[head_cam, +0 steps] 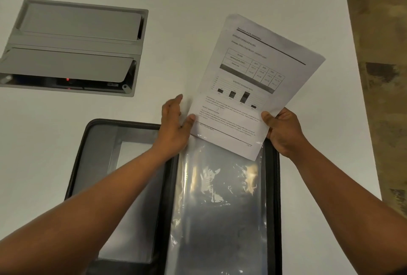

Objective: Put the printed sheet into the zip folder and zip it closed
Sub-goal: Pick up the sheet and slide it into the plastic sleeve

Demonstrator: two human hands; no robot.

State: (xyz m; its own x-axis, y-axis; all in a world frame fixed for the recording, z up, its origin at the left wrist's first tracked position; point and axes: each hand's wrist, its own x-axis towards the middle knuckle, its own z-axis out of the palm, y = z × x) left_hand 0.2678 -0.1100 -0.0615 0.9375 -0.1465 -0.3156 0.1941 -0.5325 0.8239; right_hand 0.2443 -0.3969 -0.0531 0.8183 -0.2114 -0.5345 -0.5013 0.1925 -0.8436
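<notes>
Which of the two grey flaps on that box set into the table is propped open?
The nearer flap, on the side toward the zip folder. Its edge is raised, showing a dark cavity with a red light. The farther flap looks nearly flush, with only a slim gap at its right end.

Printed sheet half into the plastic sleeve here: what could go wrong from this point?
1. The printed sheet enters the clear sleeve at a slant, so its lower corner may catch and crease.
2. The sleeve looks wrinkled and could bunch as the sheet slides in.
3. The left hand and right hand grip only the bottom; the top may flop.
</notes>
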